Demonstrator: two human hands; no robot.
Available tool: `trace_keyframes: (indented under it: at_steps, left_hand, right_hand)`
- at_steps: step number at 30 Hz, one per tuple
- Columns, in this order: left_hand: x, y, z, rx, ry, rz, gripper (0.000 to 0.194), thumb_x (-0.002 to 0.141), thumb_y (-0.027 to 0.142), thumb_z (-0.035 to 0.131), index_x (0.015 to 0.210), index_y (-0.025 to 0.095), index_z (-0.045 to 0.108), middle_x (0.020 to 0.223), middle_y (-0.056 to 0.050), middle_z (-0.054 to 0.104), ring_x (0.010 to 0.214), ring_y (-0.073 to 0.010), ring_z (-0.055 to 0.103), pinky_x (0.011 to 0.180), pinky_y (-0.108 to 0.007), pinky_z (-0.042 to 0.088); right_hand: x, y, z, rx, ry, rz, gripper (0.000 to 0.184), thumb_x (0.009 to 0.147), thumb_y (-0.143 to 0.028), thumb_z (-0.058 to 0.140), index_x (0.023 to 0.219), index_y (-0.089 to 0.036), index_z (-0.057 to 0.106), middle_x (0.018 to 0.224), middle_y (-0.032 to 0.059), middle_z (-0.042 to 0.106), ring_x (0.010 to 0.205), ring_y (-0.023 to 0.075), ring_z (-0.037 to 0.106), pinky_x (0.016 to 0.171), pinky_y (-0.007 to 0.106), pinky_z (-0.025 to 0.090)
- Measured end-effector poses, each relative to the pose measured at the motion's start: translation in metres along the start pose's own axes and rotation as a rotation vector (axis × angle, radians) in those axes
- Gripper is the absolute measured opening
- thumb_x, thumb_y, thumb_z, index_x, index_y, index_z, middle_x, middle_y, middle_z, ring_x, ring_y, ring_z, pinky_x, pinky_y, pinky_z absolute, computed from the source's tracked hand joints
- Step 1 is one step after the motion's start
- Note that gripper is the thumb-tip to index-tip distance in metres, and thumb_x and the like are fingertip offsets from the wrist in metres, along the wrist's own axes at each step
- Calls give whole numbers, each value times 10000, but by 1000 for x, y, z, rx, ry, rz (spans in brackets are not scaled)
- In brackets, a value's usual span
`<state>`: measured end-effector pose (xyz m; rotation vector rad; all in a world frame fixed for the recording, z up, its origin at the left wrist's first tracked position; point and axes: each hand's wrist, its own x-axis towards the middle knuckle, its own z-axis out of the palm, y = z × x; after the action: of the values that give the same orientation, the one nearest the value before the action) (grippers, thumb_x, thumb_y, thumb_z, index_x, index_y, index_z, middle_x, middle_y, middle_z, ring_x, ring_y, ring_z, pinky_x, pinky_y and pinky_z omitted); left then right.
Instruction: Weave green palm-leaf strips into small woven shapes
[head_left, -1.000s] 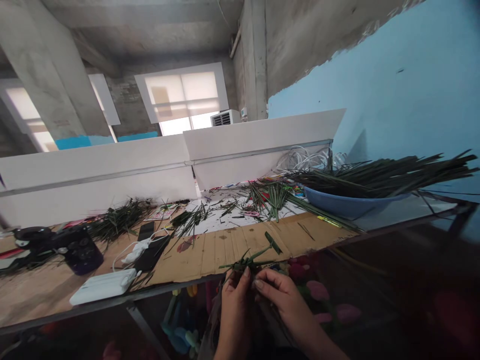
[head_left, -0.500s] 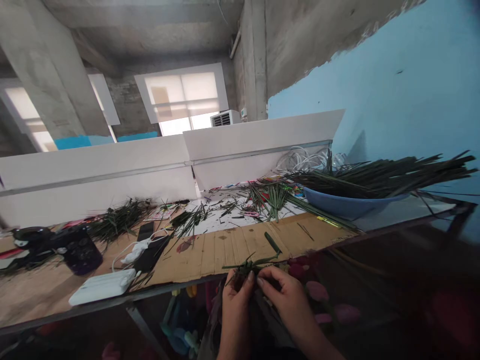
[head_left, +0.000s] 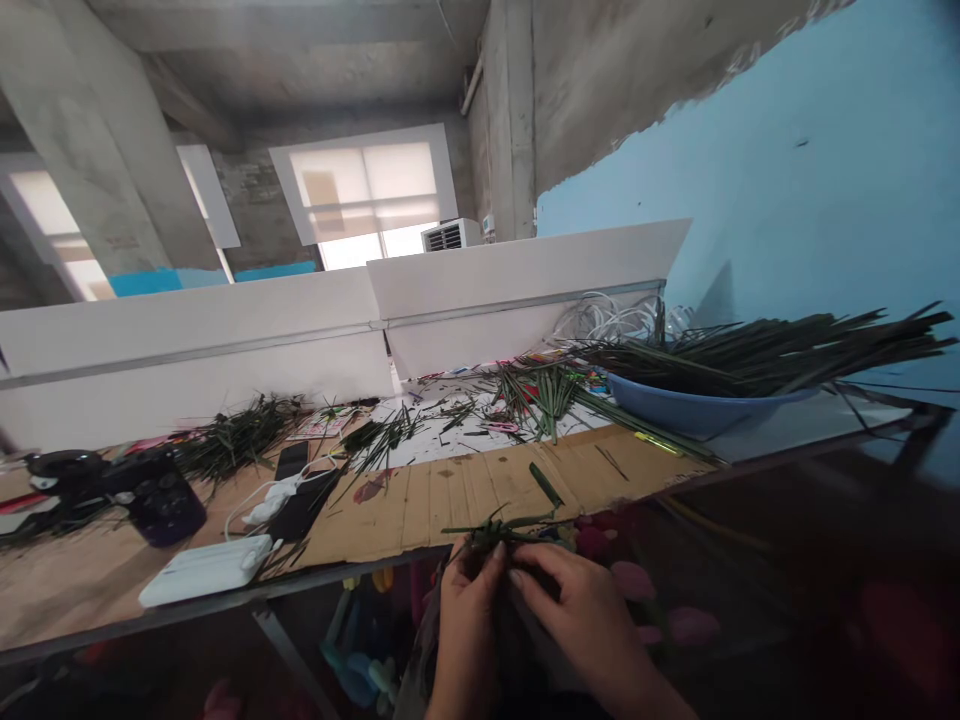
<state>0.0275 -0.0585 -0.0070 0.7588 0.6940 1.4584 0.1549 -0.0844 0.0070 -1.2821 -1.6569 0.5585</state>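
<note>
At the near edge of the table, my left hand [head_left: 470,592] pinches a small knot of green grass-like strips [head_left: 491,530], whose ends stick out to both sides. Close against it, my right hand [head_left: 564,592] has thumb and forefinger closed at the right side of the same strips. The fingertips of both hands nearly meet, and part of the strips is hidden behind them. Just beyond lies a loose green leaf piece [head_left: 545,485] on the cardboard sheet [head_left: 442,495].
A blue basin [head_left: 701,412] heaped with long green leaves [head_left: 772,355] stands at the right. Cut leaf piles [head_left: 244,435] lie farther back. To the left are a white power strip [head_left: 206,570], a dark phone [head_left: 304,505] and a dark cup [head_left: 161,505]. White panels [head_left: 525,285] border the back.
My right hand has shifted slightly, its fingers now pressed closer over the strips. My left hand has barely moved and keeps its pinch.
</note>
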Motion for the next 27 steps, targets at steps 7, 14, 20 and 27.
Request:
trace_keyframes:
  at_steps: [7, 14, 20, 27]
  left_hand:
    - [-5, 9, 11, -69, 85, -47, 351, 565, 262, 935, 854, 167, 759, 848, -57, 788, 780, -204, 733, 753, -287, 563]
    - [-4, 3, 6, -58, -10, -94, 383, 635, 187, 870, 1003, 172, 768, 967, -97, 791, 900, -250, 733, 817, -319, 556]
    - [1, 1, -2, 38, -111, -39, 345, 668, 192, 843, 1007, 177, 782, 1024, -109, 786, 952, -269, 719, 902, -366, 534]
    - [15, -6, -16, 85, -67, -47, 384, 545, 256, 921, 894, 169, 788, 905, -89, 789, 857, -248, 713, 820, -334, 543]
  right_hand:
    - [6, -10, -26, -63, 134, -140, 193, 933, -318, 525, 891, -242, 698, 955, 45, 712, 926, 230, 662, 805, 309, 469]
    - [33, 2, -26, 45, -54, 21, 195, 874, -332, 594, 994, -228, 708, 958, 35, 754, 894, 242, 683, 794, 320, 491]
    - [45, 14, -21, 164, -192, 18, 230, 819, -342, 668, 983, -206, 755, 938, 56, 766, 863, 252, 680, 758, 318, 501]
    - [46, 15, -24, 109, -137, -9, 196, 810, -352, 672, 833, -187, 774, 863, 63, 749, 844, 252, 661, 745, 314, 479]
